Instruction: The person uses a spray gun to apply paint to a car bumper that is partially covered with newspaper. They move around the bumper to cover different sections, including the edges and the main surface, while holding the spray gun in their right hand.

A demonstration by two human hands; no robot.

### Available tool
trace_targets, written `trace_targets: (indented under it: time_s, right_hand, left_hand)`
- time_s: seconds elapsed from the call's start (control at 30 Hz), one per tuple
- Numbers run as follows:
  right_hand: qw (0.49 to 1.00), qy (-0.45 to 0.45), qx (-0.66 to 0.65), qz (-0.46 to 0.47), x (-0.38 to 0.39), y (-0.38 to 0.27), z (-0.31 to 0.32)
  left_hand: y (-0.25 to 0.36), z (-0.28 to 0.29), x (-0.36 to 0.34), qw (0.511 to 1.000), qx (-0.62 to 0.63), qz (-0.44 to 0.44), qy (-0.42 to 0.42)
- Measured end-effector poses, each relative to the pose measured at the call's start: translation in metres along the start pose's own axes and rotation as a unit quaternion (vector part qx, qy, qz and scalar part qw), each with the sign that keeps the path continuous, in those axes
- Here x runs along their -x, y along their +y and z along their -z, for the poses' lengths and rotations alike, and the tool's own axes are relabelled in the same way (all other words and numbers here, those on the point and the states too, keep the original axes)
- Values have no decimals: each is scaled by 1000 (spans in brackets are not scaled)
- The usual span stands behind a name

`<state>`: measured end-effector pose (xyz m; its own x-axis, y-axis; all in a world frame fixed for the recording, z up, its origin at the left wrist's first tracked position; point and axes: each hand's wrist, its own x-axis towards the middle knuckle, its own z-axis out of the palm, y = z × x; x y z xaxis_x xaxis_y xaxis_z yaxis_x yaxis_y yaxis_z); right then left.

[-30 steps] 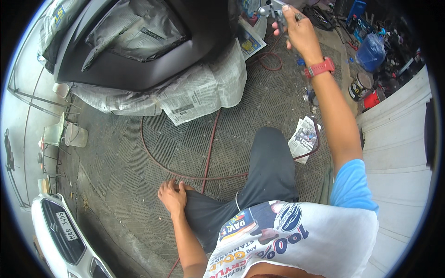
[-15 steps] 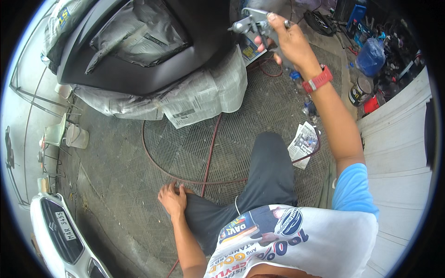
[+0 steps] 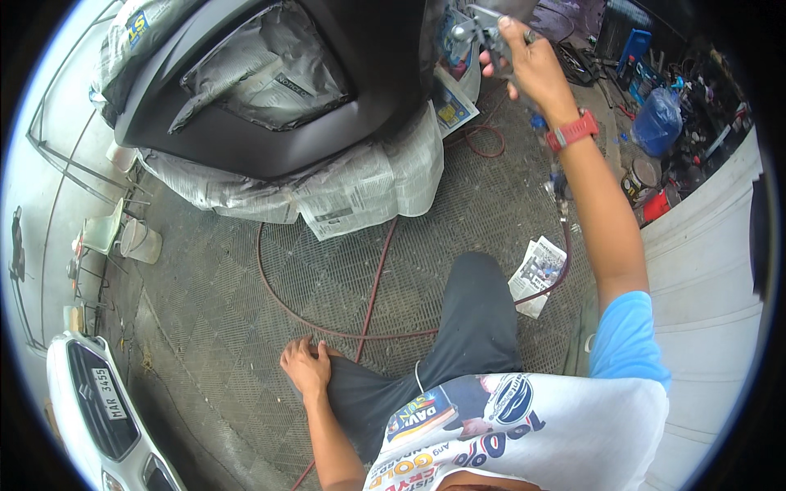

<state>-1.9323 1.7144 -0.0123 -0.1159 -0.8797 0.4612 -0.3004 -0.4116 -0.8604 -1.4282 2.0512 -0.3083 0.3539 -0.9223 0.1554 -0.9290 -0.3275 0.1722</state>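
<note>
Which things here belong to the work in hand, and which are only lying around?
Likely in use:
spray gun, in the right hand
dark red hose
dark panel
masking newspaper

Apparently lying around:
pale bucket
blue bag
loose newspaper

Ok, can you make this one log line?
right hand: grips spray gun; left hand: on left knee; ahead: black body panel, newspaper masking

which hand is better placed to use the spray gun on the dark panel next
Probably the right hand: it already grips the spray gun beside the dark panel, while the left hand rests on the left leg.
</note>
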Motion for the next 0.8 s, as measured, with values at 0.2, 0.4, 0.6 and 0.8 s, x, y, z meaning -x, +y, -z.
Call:
trace_targets:
  time_s: [0.2, 0.4, 0.6, 0.8]
  right_hand:
    - [983, -151, -102, -1, 60, -45, -28]
    - [989, -113, -95, -16, 24, -40, -12]
    - [1000, 19, -3, -4, -63, -5, 30]
    - [987, 140, 72, 10, -134, 6, 52]
  left_hand:
    - [6, 1, -1, 1000, 1, 8, -7]
    - [9, 2, 0, 1000, 8, 9, -6]
    - [9, 18, 15, 1000, -1, 25, 15]
    - [9, 18, 25, 999, 1, 24, 32]
